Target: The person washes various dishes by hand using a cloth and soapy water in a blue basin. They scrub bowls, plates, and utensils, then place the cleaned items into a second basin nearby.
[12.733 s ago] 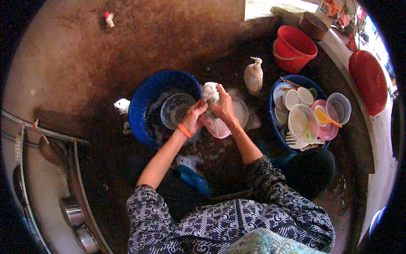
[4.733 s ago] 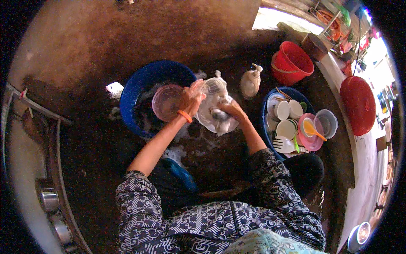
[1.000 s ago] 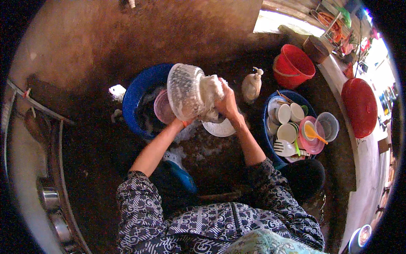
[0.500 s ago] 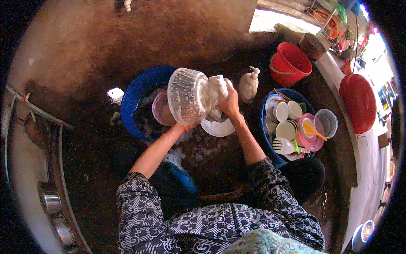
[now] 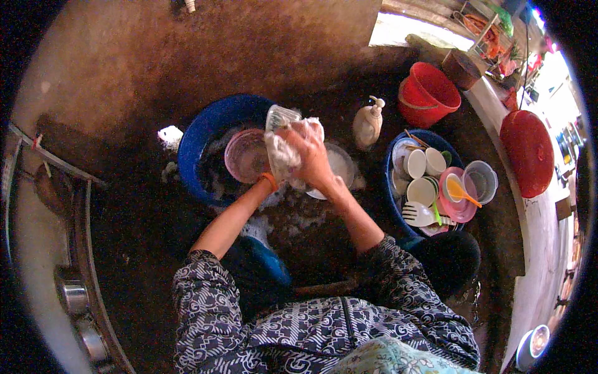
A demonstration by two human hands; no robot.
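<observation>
Over the right rim of the blue basin (image 5: pixel 190 156), a soapy clear plastic bowl (image 5: pixel 280 140) is tipped nearly edge-on between my hands. My left hand (image 5: pixel 278 181) supports it from below, closed on it, with most of the fingers hidden. Across its side lies my right hand (image 5: pixel 309 156), closed over a foamy white scrubber (image 5: pixel 313 128), whether sponge or cloth I cannot tell. A pink bowl (image 5: pixel 243 156) sits in the dark water of the basin. Just right of my hands, a pale sudsy bowl (image 5: pixel 341 167) rests low down, partly covered by my right wrist.
A pump bottle (image 5: pixel 368 124) stands beyond my right hand, before a red bucket (image 5: pixel 430 93). At right, a second blue basin (image 5: pixel 391 181) holds cups, plates, a white fork-shaped server (image 5: pixel 418 215) and an orange spoon (image 5: pixel 461 190). A red oval basin (image 5: pixel 527 153) leans farther right.
The clear bowl has turned from its side to nearly edge-on. My right hand has moved left across it with the scrubber, uncovering more of the pale bowl beneath.
</observation>
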